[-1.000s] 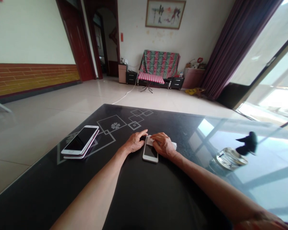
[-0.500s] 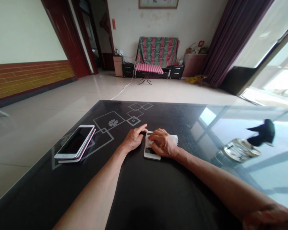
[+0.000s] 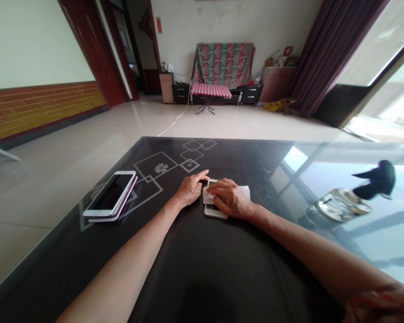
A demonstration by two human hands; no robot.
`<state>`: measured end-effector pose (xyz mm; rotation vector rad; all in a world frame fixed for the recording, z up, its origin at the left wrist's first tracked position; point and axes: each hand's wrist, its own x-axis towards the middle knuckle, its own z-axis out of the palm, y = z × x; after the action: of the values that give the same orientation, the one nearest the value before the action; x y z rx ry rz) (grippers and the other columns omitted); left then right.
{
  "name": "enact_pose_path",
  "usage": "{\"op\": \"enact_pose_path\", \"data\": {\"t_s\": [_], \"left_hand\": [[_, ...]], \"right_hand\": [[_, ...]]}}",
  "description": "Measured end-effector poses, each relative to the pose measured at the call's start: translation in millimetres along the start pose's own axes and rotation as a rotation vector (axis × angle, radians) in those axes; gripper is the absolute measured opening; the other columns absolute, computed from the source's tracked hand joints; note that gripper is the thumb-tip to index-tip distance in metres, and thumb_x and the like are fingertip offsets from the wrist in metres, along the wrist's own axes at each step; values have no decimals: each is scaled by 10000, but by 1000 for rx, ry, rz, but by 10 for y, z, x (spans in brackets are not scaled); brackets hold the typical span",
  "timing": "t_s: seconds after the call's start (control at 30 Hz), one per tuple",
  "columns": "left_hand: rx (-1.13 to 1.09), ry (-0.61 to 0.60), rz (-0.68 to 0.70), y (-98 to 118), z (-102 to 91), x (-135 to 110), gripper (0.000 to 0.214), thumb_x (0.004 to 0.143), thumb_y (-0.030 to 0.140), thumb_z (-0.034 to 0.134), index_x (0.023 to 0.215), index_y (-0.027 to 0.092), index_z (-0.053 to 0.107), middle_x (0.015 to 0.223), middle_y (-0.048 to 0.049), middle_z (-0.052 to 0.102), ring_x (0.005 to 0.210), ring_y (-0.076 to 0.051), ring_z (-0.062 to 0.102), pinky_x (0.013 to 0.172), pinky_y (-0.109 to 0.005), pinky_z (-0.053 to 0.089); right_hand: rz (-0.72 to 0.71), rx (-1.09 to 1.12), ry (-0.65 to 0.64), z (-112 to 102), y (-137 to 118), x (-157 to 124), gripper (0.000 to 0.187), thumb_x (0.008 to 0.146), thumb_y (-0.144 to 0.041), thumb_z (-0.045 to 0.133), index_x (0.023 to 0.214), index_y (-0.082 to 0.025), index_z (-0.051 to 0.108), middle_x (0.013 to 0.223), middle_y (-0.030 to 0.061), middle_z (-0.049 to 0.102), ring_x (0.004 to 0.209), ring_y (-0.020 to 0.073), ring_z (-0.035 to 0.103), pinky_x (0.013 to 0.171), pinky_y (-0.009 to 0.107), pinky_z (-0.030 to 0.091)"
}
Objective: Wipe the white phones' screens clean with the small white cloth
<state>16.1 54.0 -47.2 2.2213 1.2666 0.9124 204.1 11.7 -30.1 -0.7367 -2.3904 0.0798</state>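
Observation:
A white smartphone (image 3: 216, 212) lies flat on the dark table, its middle covered by a white cloth and my right hand. With bent fingers, my right hand (image 3: 233, 198) grips and presses the zigzag-edged cloth (image 3: 245, 192) against the screen. At the phone's upper left edge is my left hand (image 3: 190, 188), its index finger reaching to the top corner and the other fingers curled by the side. To the left, another white phone (image 3: 111, 194) rests on top of a stack, screen up. A clear spray bottle (image 3: 340, 206) with a black trigger head stands at the right.
The glossy black table (image 3: 175, 269) has a printed square pattern and window reflections. Beyond its far edge are a small striped table (image 3: 211, 90), a cloth-draped object (image 3: 224, 65) on a low cabinet, and a white cable (image 3: 177, 119) on the floor.
My right hand and the cloth have slid slightly down the phone, uncovering more of its top end. My left hand keeps its place by the phone. The whole view has tilted a little downward.

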Motion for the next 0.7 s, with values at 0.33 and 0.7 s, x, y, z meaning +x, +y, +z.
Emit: {"op": "enact_pose_path", "data": {"t_s": [0.33, 0.7], "left_hand": [[79, 48, 7, -12, 28, 2, 562, 782, 13, 412, 1309, 180, 513, 1118, -23, 702, 1061, -148, 638, 994, -277, 469], [87, 45, 28, 18, 18, -8, 588, 759, 22, 456, 1320, 194, 494, 1152, -13, 686, 1118, -156, 604, 1029, -293, 449]], "right_hand": [[137, -184, -69, -48, 192, 79, 278, 852, -151, 504, 1065, -198, 676, 1122, 77, 680, 1008, 239, 547, 868, 394, 399], [132, -145, -2, -42, 365, 20, 285, 814, -108, 499, 1008, -186, 693, 1085, 78, 692, 966, 218, 597, 878, 378, 434]]}}
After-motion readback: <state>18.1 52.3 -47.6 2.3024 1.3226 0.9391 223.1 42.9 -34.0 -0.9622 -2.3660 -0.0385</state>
